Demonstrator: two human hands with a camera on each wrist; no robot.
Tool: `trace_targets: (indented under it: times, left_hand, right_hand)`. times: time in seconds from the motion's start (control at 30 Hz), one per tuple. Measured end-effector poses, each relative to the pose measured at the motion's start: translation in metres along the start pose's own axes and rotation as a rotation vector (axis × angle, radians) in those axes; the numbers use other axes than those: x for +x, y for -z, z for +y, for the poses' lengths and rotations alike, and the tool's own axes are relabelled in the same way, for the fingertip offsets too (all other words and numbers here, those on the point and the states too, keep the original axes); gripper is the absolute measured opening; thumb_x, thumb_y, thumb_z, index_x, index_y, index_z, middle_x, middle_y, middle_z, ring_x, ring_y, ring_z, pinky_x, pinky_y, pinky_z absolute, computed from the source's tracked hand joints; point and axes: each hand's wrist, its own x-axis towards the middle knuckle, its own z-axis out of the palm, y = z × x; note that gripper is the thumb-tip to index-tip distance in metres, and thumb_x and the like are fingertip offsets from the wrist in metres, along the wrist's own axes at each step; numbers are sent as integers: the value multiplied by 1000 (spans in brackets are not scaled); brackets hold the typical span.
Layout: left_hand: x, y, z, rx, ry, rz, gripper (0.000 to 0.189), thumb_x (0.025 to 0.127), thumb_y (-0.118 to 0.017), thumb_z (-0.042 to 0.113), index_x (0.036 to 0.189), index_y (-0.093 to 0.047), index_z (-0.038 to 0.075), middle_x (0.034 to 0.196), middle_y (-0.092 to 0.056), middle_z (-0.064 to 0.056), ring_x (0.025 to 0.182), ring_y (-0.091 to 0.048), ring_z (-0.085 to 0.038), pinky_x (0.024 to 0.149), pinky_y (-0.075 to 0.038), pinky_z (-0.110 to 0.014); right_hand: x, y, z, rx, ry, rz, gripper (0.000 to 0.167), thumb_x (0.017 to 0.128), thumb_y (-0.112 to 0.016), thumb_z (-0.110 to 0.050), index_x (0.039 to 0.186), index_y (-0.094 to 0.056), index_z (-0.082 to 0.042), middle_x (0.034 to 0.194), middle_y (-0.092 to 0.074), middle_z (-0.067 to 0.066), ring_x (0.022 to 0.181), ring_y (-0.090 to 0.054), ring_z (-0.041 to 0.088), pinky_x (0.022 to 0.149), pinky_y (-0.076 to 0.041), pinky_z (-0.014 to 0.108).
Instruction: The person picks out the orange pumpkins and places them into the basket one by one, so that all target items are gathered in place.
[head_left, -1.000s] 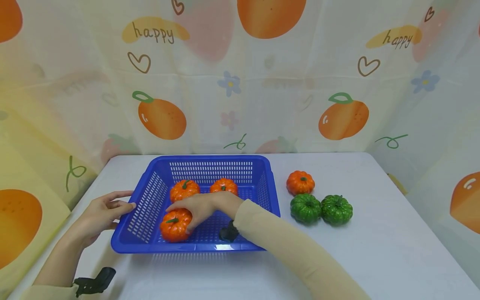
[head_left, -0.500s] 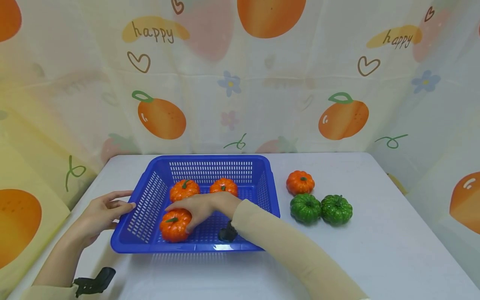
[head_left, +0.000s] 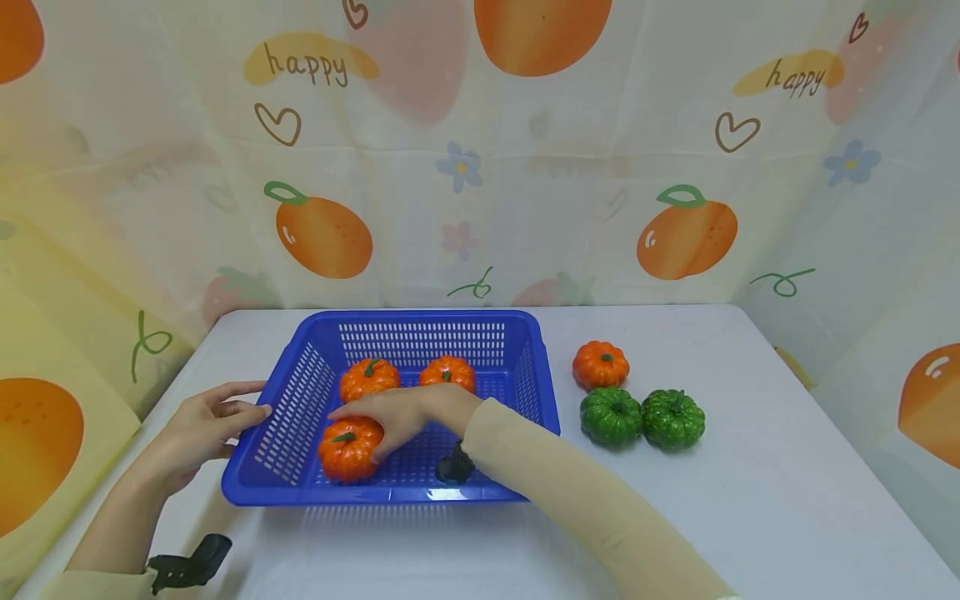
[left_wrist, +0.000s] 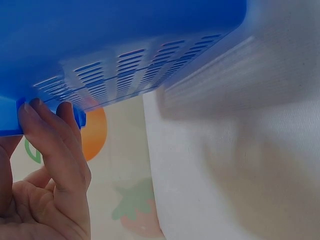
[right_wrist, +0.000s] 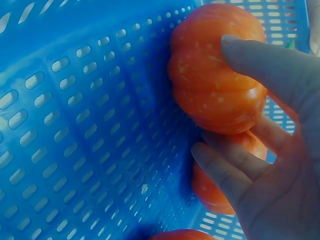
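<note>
A blue perforated plastic basket (head_left: 390, 496) sits on the white table, its front edge raised off the tabletop. My left hand (head_left: 197, 429) grips its left rim, thumb on top and fingers (left_wrist: 57, 145) hooked under the lip in the left wrist view. Inside, my right hand (head_left: 401, 411) holds an orange toy pumpkin (head_left: 349, 454) with a green stem at the front left; thumb and fingers lie on either side of it in the right wrist view. Behind it in the basket are two more orange pumpkins, one at left (head_left: 367, 383) and one at right (head_left: 447, 372), partly hidden by my hand.
Right of the basket, an orange pumpkin (head_left: 601, 366) stands behind two green ones, the left (head_left: 611, 418) and the right (head_left: 673, 421). White tabletop (head_left: 780, 500) extends to the right and front. A fruit-print curtain (head_left: 540, 225) hangs behind the table.
The right hand and its pumpkin have shifted very slightly left inside the basket. The left hand and the basket stay where they were.
</note>
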Motion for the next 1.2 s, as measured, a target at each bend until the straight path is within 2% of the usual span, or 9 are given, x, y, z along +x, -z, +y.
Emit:
trace_targets:
  times: [0.17, 0.5, 0.83, 0.97, 1.2]
  left_hand:
    - [0, 0, 1, 9, 9, 1, 68, 90, -58, 34, 141, -28, 0, 94, -65, -4, 80, -64, -14, 70, -56, -36]
    - [0, -1, -1, 16, 16, 5, 69, 90, -58, 34, 142, -27, 0, 94, -65, -5, 80, -64, -14, 70, -56, -36]
    - [0, -1, -1, 13, 18, 4, 69, 90, -58, 34, 142, -28, 0, 93, -66, -4, 80, -64, -14, 70, -56, -36]
    - [0, -1, -1, 15, 16, 3, 69, 90, -58, 34, 142, -27, 0, 94, -66, -4, 80, -64, -14, 71, -56, -36]
    - [1, 0, -1, 13, 13, 1, 69, 90, -58, 34, 142, -27, 0, 95, -66, -5, 80, -64, -14, 70, -56, -36]
  right_hand:
    - [0, 1, -1, 2, -6, 7, 73, 86, -65, -25, 146, -23, -30, 147, -30, -6, 132, -29, 9, 109, -26, 28]
    - [-7, 5, 3, -35, 55, 38, 67, 87, -63, -27, 144, -30, -22, 147, -32, -3, 132, -31, 10, 109, -25, 23]
    - [-25, 21, 3, -60, 63, 85, 57, 88, -62, -28, 140, -39, -18, 141, -42, -5, 127, -39, 11, 107, -28, 23]
    - [-34, 26, 3, -31, 63, 111, 54, 89, -61, -26, 138, -41, -18, 138, -47, -2, 127, -41, 11, 106, -30, 23]
    - [-47, 36, 9, -29, 48, 161, 52, 89, -60, -27, 137, -42, -17, 137, -46, -1, 124, -45, 14, 104, -34, 24]
